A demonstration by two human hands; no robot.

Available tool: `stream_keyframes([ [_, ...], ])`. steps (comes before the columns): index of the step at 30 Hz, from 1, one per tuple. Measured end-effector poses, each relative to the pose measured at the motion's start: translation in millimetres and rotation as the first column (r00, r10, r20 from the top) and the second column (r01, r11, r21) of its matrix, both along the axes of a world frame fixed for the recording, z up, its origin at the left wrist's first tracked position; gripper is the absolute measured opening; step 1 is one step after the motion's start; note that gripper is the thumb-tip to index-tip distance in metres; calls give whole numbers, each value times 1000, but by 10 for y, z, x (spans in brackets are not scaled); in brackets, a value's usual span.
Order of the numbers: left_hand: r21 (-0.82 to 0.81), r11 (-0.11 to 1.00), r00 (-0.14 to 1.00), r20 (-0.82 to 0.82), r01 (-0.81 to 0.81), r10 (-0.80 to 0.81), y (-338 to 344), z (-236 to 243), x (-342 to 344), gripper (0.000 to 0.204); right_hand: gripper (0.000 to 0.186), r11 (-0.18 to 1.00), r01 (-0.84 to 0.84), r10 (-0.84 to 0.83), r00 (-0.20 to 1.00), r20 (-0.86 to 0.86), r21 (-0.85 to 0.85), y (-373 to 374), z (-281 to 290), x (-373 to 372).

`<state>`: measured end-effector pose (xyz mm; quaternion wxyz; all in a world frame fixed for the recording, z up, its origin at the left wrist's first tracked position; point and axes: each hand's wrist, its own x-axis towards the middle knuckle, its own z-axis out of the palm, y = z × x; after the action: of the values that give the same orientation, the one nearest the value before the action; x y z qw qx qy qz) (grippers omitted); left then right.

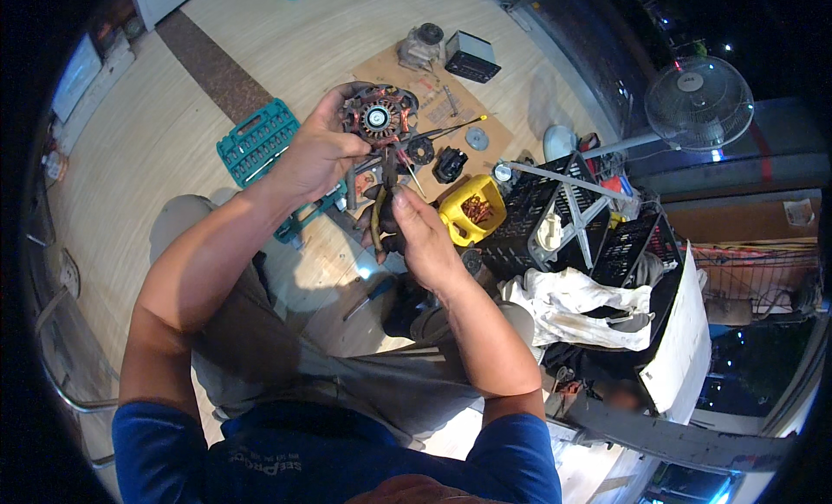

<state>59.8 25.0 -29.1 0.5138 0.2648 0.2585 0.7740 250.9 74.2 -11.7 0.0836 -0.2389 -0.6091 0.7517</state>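
Observation:
My left hand (322,149) grips a round alternator part (400,105) with copper windings around a bearing at its centre, held up toward me. In my right hand (426,242) is a pair of pliers (390,168) with worn, dark and yellowish handles. The jaws point up at the lower edge of the alternator part; whether they pinch a wire there is too small to tell. Beneath, a brown cardboard sheet (485,97) bears a black ring-shaped part (421,150), a black plastic piece (451,165), a grey disc (477,138) and a screwdriver (414,176).
A teal socket set case (260,140) lies open at the left. On the right are a cut yellow jug (472,235) with copper scraps, black crates (529,214), white cloth gloves (576,305) and a fan (700,103). A metal housing (421,46) and a black box (472,55) stand farther off.

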Motion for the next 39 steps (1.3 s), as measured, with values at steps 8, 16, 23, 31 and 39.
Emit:
stream_keyframes([
  [8, -56, 998, 998, -39, -41, 39, -15, -2, 55, 68, 51, 992, 72, -71, 997, 9, -103, -15, -29, -28],
  [16, -81, 996, 998, -52, -38, 34, -59, 49, 72, 68, 54, 977, 86, -84, 996, 18, -194, -11, -26, -66],
  [23, -76, 993, 983, -162, -94, 81, -36, -49, 45, 69, 52, 968, 79, -77, 997, 15, -240, 6, -13, -59],
  [31, -140, 978, 957, -267, -153, 111, -68, -23, 34, 71, 55, 951, 57, -45, 998, 47, -304, 32, 20, -40],
  [39, -119, 980, 931, -348, -161, 111, -103, 28, 61, 71, 47, 877, 104, -65, 993, 99, -470, 21, 147, -38],
])
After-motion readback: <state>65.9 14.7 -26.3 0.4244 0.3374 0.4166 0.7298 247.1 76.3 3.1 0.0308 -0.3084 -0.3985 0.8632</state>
